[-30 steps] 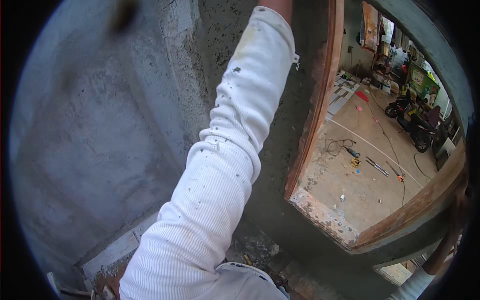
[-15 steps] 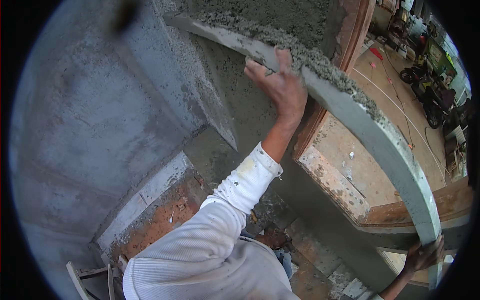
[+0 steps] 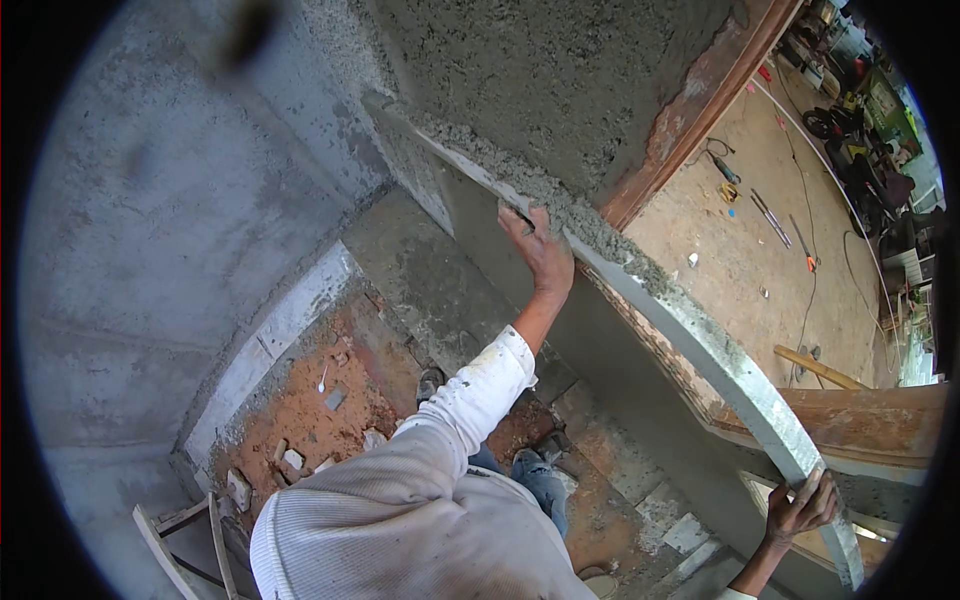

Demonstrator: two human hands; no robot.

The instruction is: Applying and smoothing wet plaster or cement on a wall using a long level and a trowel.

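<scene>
A long grey metal straightedge (image 3: 706, 350), looking curved in the wide picture, slants from upper left to lower right across a plastered wall. Wet mortar (image 3: 600, 232) is heaped along its upper edge. My left hand (image 3: 543, 250) is closed on the bar left of its middle, fingers over the lower edge. Near the bar's lower right end, my right hand (image 3: 803, 503) is wrapped around it. Above the bar spreads rough, wet grey plaster (image 3: 540, 90), bordered on the right by a wooden frame (image 3: 700, 120).
At left rises a smooth grey wall (image 3: 180, 230). Below are a pale ledge (image 3: 300, 305) and reddish ground with rubble (image 3: 330, 400). A wooden stand (image 3: 180, 545) is at lower left. Beyond the opening, tools and cables lie on a floor (image 3: 735, 250); a motorbike (image 3: 865, 185) stands farther off.
The straightedge and both hands have moved lower in the picture, and more rough plaster shows above the bar. The view has shifted, showing more of the ground and the floor outside.
</scene>
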